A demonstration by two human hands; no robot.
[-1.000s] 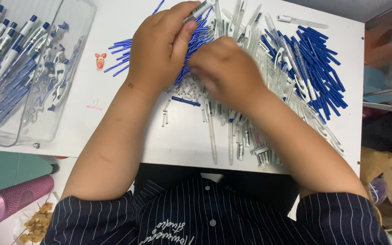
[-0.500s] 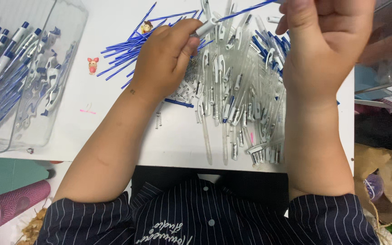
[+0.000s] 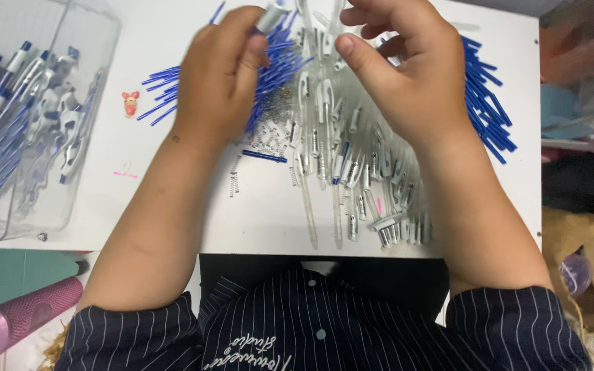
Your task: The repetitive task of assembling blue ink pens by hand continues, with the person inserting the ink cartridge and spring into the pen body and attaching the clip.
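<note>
Above the white tabletop (image 3: 173, 199), both hands are raised over a spread of pen parts; left hand (image 3: 218, 79) has its fingers (image 3: 245, 48) closed around a small grey pen piece (image 3: 269, 17) near the top edge of the view, the piece blurred and its exact kind not clear; right hand (image 3: 414, 75) sits just beside it, thumb extended toward the left hand, fingers curled, and whether they hold anything cannot be told; beneath the hands lie clear pen barrels (image 3: 342, 172) in a loose heap, with small metal springs (image 3: 269, 134) scattered at the heap's left margin; blue refills (image 3: 166, 93) fan out left of the left hand, and a second batch of blue refills (image 3: 493, 117) lies to the right of the right wrist; a clear plastic tub (image 3: 77, 172) at far left holds assembled blue-tipped pens (image 3: 1, 117); a small pink figure sticker (image 3: 130, 103) sits between tub and refills.
</note>
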